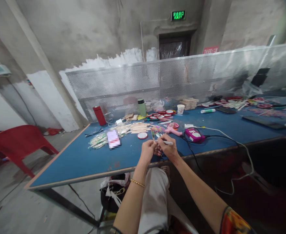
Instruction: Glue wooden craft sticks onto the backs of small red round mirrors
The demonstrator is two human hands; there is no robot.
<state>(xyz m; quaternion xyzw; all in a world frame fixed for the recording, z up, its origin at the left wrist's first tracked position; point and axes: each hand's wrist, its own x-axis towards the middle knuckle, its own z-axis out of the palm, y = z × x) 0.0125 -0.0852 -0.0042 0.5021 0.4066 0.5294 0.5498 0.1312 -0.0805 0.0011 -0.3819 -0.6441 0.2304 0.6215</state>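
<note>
Bare forearms (199, 188), slim white pen (167, 142), thin green-marked stick (153, 134).

A rough grey wall (96, 32) rises ahead of me, patchily white lower down. A green exit sign (178, 15) glows above a dark doorway (174, 48). A perforated metal screen (116, 84) lines the blue table (77, 164); leftward, a red chair (17, 141) stands on grey floor (13, 201).
</note>
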